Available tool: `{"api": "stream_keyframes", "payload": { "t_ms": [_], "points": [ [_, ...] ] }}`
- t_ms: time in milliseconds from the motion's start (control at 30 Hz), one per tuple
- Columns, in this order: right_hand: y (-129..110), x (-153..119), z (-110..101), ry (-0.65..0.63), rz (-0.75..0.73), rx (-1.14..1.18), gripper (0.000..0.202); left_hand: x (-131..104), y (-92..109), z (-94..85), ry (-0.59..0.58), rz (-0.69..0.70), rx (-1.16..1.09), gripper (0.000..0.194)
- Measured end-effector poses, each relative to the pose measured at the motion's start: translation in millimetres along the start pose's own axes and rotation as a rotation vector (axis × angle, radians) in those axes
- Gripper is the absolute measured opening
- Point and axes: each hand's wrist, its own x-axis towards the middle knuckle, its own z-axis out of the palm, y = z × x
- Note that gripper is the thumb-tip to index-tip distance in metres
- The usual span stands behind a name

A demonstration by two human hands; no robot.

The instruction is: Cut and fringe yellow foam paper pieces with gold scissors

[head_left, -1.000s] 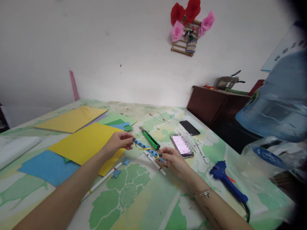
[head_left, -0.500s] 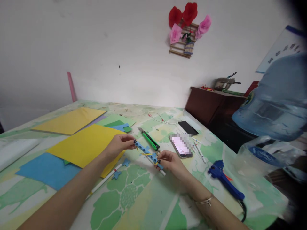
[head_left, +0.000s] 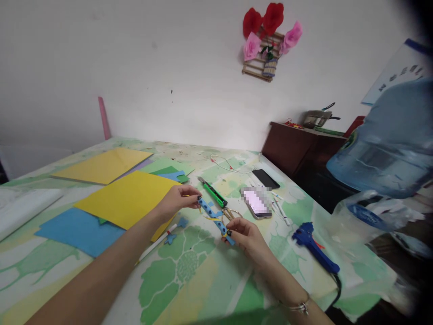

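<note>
Between my two hands stretches a blue paper strip with dark dots and thin yellow pieces on it. My left hand pinches its far upper end. At the near end, the thumb and fingers of my right hand are closed on the strip. Gold-coloured scissor handles show just behind my right hand, the blades partly hidden. A green utility knife lies beyond the strip. Below my left wrist, a white marker lies beside small blue paper cutouts.
Yellow paper and blue paper lie on the left. Two phones, one lit and one dark, lie right of centre with several markers. A blue glue gun with a cord and a large water bottle are at right.
The view has shifted slightly. The strip is turned so its dotted face shows more fully, and the white stick seen under it is out of sight. Both hands keep their hold.
</note>
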Motion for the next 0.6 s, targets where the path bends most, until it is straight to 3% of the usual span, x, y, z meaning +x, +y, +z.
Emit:
{"api": "stream_keyframes", "payload": {
  "t_ms": [600],
  "points": [
    [-4.5, -4.0, -1.5, 0.007, 0.069, 0.072, 0.021, 1.4, -2.0, 1.8, 0.026, -0.008, -0.008, 0.021]
  ]
}}
